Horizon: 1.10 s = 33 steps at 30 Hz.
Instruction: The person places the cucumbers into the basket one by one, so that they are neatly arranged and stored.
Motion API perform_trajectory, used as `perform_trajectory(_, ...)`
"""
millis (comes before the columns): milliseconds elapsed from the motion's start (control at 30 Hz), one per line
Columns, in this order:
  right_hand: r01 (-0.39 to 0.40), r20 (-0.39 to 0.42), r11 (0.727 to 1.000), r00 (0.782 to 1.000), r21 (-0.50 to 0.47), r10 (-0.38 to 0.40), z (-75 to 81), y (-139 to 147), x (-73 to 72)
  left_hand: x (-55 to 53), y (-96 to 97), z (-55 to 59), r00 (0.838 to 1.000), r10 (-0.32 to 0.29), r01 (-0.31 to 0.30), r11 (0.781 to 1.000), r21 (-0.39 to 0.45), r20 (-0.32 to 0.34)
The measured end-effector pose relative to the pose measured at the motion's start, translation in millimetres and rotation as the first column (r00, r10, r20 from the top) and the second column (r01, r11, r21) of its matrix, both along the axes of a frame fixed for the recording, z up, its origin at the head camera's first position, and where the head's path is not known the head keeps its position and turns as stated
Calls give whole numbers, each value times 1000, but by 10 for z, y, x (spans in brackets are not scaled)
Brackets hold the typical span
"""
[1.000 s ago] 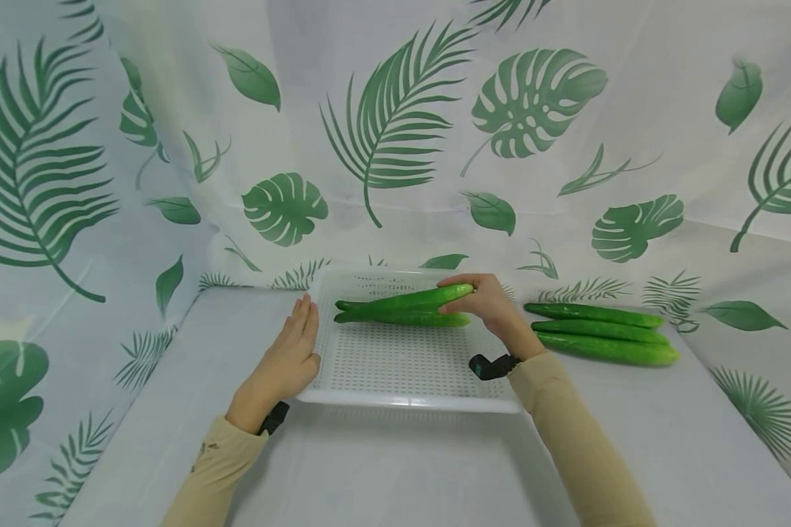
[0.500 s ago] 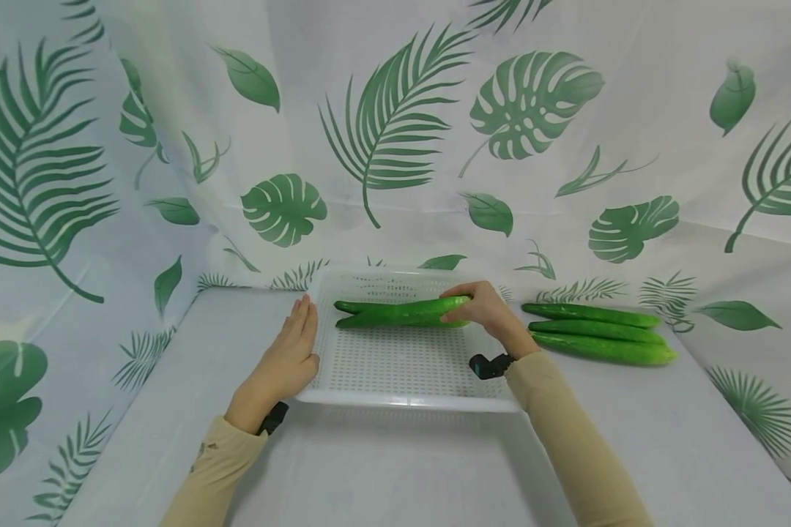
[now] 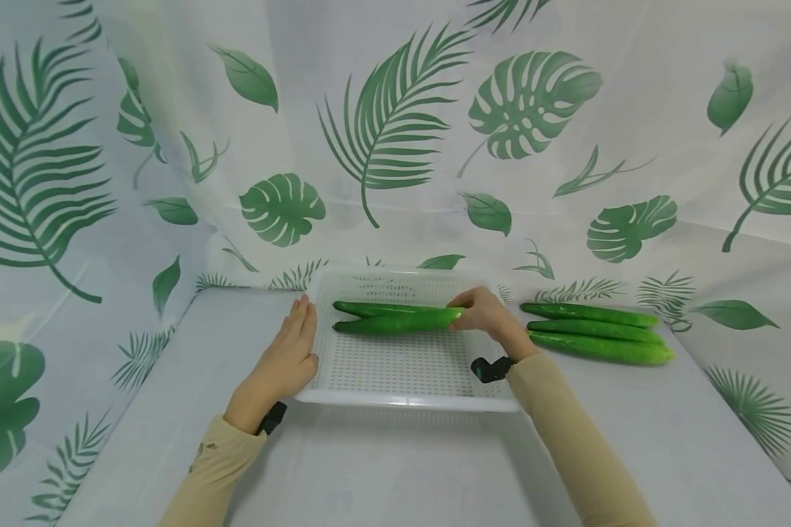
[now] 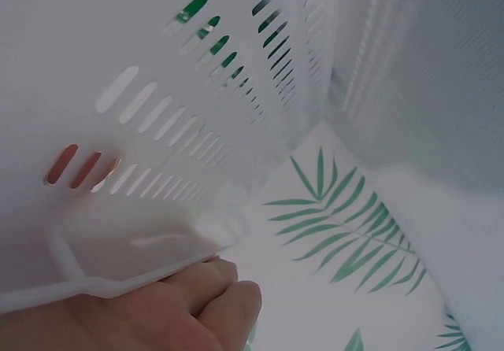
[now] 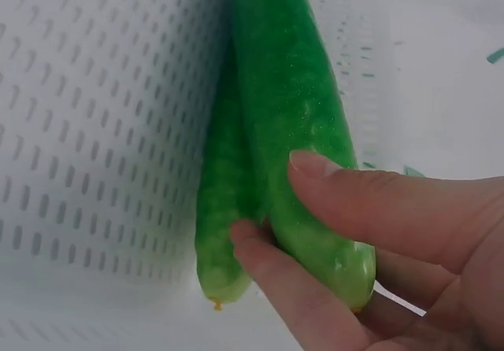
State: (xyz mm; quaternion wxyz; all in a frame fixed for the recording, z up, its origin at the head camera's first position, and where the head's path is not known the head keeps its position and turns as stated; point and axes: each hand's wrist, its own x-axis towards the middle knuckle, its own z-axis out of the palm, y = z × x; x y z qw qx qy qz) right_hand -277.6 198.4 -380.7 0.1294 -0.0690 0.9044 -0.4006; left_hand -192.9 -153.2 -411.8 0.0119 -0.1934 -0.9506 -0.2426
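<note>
In the head view, two long green cucumbers [image 3: 392, 322] lie side by side in a white slotted plastic basket [image 3: 409, 401]. My right hand [image 3: 490, 318] grips one cucumber [image 5: 295, 91] near its pale right end. In the right wrist view, the thumb presses on top of it and a fingertip sits between it and the other cucumber [image 5: 220, 241], which it partly overlaps. My left hand [image 3: 288, 351] rests along the basket's left side with fingers straight. In the left wrist view it lies right at the rim; green shows through the wall slots.
Three more cucumbers [image 3: 596, 333] lie roughly parallel on the white table [image 3: 395, 468], right of the basket and beyond my right forearm. A white cloth [image 3: 422, 132] printed with green leaves hangs behind the table and along its sides.
The cucumber in my right hand, tilted with its right end raised one second ago, has come down beside the other in the basket. My left hand stays at the basket's left side.
</note>
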Motion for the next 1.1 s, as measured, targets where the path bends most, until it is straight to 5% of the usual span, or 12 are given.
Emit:
perform_trajectory(533,24,36,999,999,37,-25,-98,-39,-62,12,-10,11,1000,-3,3,1000,9,-3)
perform_trajectory(833,3,11,994,1000,109,-5,-100,-55,-58,9,-4,11,1000,1,-1,1000,10,-2)
perform_trajectory(1100,22,-60,997,998,72,-18,-28,-15,-31,15,5,17,1000,-1,1,1000,11,6)
